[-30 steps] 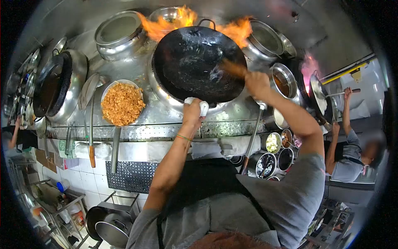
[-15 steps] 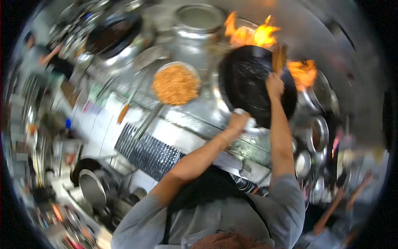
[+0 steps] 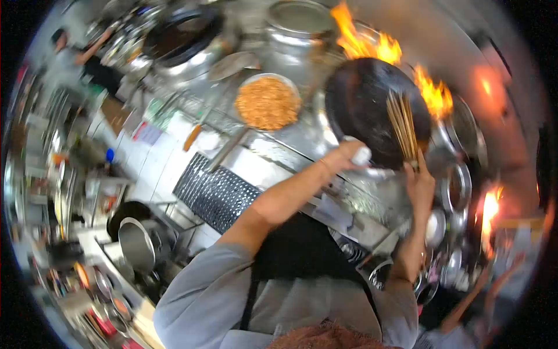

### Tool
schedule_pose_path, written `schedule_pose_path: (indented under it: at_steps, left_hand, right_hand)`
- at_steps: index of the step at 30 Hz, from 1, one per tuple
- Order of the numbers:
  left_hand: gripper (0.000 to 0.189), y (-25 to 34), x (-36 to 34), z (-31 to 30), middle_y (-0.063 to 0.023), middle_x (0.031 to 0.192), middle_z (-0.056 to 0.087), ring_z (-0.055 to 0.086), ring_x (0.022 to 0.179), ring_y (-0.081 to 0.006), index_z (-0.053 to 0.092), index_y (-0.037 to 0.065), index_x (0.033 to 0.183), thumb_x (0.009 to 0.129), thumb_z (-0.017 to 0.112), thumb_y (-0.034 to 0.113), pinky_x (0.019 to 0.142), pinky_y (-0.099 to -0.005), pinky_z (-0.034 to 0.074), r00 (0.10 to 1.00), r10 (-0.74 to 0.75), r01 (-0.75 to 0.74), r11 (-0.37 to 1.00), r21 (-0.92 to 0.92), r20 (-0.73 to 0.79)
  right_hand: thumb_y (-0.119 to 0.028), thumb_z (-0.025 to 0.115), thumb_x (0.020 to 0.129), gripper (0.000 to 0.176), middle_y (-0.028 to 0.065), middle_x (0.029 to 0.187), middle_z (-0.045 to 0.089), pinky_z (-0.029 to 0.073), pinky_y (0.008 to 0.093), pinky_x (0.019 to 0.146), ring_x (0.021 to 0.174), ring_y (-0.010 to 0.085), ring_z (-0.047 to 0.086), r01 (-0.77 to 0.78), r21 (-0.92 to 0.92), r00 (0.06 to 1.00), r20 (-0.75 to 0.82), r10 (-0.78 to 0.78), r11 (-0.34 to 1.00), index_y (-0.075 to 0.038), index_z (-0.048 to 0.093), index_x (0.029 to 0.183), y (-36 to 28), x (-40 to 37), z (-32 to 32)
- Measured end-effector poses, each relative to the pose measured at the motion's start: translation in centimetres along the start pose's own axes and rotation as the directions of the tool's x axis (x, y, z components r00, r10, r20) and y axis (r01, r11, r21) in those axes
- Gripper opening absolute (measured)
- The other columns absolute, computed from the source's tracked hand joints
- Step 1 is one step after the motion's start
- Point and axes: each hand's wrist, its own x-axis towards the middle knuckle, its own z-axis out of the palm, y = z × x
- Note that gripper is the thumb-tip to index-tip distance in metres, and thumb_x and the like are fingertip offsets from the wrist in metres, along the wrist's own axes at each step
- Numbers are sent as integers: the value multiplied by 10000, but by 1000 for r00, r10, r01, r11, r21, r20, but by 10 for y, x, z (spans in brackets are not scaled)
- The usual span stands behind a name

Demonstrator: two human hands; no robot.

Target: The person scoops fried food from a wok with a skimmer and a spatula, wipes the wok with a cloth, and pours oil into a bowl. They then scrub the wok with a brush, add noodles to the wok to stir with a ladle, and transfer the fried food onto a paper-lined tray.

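My left hand (image 3: 349, 155) is closed on a white cloth (image 3: 361, 155) at the near rim of a large dark wok (image 3: 360, 110). The wok sits tilted on the stove, with flames rising beyond its far and right edges. In my right hand (image 3: 419, 177) is the handle end of a bundled bamboo brush (image 3: 402, 125); its splayed bristles lie over the right part of the wok. To the left of the wok stands a round bowl (image 3: 268, 102) heaped with orange shredded food.
A ladle (image 3: 234, 65) and a wooden-handled utensil (image 3: 193, 137) lie left of the bowl. Behind are a metal pot (image 3: 299, 18) and another wok (image 3: 183, 36). A co-worker (image 3: 72, 64) stands far left; another person's arms (image 3: 488, 285) reach in at lower right, near a flame.
The brush and my right hand have moved down toward the wok's near right side. Another flame now shows at far right. The whole view has shifted a little.
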Motion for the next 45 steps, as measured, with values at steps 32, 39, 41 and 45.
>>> schedule_pose_path:
  at_steps: [32, 39, 41, 45]
  left_hand:
    - [70, 75, -90, 29, -87, 648, 570, 553, 491, -172, 556, -43, 738, 746, 576, 24, 422, -307, 427, 913, 363, -186, 777, 602, -187]
    - [43, 81, -100, 48, -61, 646, 553, 524, 510, -162, 585, -20, 723, 746, 570, 13, 457, -297, 397, 916, 388, -189, 643, 743, -103]
    - [56, 80, -98, 45, -71, 644, 570, 525, 497, -162, 584, -41, 707, 729, 578, 11, 456, -300, 402, 907, 414, -216, 618, 756, -80]
    - [64, 72, -98, 39, -77, 644, 589, 539, 529, -161, 584, -54, 681, 698, 600, 6, 506, -302, 427, 848, 530, -309, 464, 830, 20]
  right_hand:
    - [-185, 737, 775, 639, 179, 1050, 675, 512, 301, 769, 857, 150, 661, -437, 615, 621, -321, 715, 656, -62, 475, 1345, 51, -218, 42]
    - [-262, 743, 777, 632, 160, 944, 694, 507, 285, 731, 778, 154, 660, -415, 560, 784, -179, 594, 717, -92, 498, 1335, 76, -218, 29]
    - [-332, 741, 768, 638, 166, 907, 688, 506, 303, 723, 748, 197, 661, -459, 473, 805, -137, 578, 752, -106, 517, 1321, 100, -193, 29]
    - [-185, 516, 911, 370, 79, 666, 593, 504, 344, 554, 571, 224, 590, 16, 486, 703, -627, 335, 874, -1, 523, 1233, 91, -91, 40]
